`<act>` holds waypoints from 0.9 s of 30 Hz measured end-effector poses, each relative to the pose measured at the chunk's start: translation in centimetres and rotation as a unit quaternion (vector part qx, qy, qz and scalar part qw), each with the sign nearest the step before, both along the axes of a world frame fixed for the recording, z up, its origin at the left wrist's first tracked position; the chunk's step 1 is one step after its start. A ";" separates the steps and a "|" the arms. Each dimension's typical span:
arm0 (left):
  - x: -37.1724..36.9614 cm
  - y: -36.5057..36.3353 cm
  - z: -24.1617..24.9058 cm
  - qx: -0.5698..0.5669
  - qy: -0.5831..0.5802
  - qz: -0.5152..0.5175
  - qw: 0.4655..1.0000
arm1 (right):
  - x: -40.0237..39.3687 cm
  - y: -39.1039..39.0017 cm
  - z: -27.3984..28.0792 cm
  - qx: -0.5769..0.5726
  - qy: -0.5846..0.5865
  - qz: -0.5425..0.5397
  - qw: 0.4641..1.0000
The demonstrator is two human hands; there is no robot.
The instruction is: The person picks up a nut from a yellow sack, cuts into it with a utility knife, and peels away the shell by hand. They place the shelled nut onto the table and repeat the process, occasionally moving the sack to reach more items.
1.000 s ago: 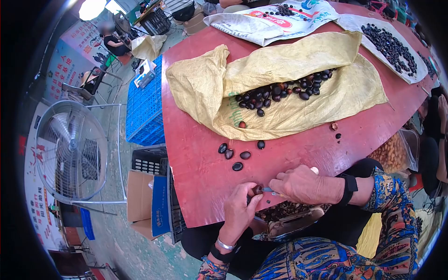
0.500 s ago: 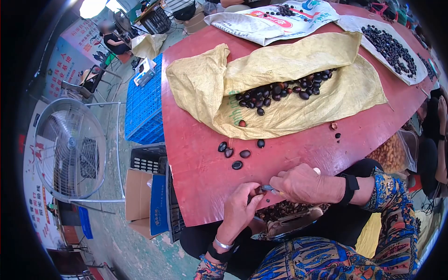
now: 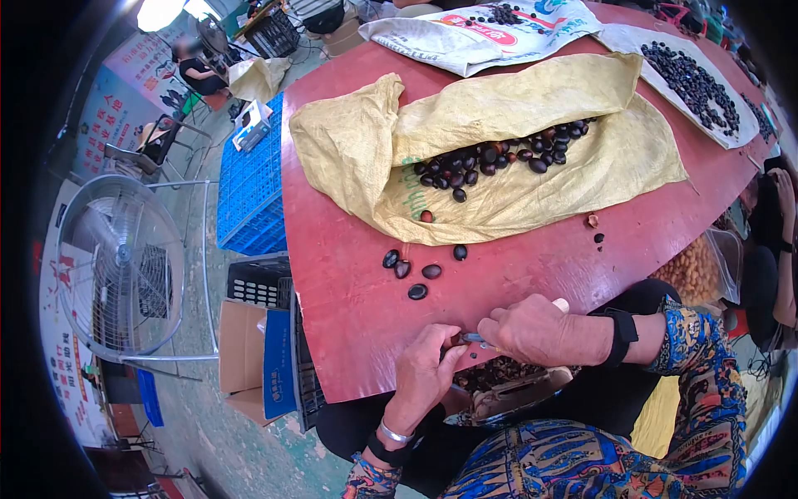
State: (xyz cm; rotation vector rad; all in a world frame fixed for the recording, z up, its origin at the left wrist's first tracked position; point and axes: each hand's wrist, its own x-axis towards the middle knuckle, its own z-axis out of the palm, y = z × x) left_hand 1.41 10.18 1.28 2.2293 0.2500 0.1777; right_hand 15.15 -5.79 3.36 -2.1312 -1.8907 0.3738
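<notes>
Between its thumb and fingers, my left hand [image 3: 424, 366] pinches a dark reddish nut [image 3: 455, 339] at the red table's front edge. Wrapped round the pale handle of a small knife is my right hand [image 3: 532, 331]; the blade [image 3: 474, 338] meets the nut. Several loose dark nuts [image 3: 417, 291] lie on the red table [image 3: 357, 333] beyond my left hand. Behind them a yellow woven sack [image 3: 532, 208] holds a heap of dark nuts [image 3: 478, 160]. Below my hands, a container of dark shell pieces [image 3: 499, 372] rests at my lap, partly hidden.
White sacks [image 3: 465, 50] with dark nuts lie at the table's far side. On the left stand a blue crate [image 3: 249, 191], a cardboard box [image 3: 241, 349] and a large fan [image 3: 123, 254]. A bag of orange-brown kernels [image 3: 694, 270] and another person's arm [image 3: 785, 249] are at right.
The whole view has shifted slightly. My hands stay together at the nut, with the knife still against it; my right hand's grip has turned a little.
</notes>
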 end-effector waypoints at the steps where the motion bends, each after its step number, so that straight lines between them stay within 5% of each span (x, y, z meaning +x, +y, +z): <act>1: 0.0 0.0 0.1 0.001 0.000 -0.004 1.000 | 0.0 -0.1 0.1 -0.006 -0.010 0.009 1.000; 17: -0.2 0.3 -0.2 0.018 -0.024 -0.021 0.999 | -0.2 -1.4 -0.2 -0.015 -0.108 0.027 0.994; 22: -0.3 0.1 -0.1 0.017 -0.021 -0.015 1.000 | -0.1 -1.1 -0.3 0.024 0.066 -0.036 0.997; 27: -0.3 0.0 -0.6 0.050 -0.045 -0.017 0.998 | 0.1 -0.4 0.0 0.008 0.112 -0.057 0.992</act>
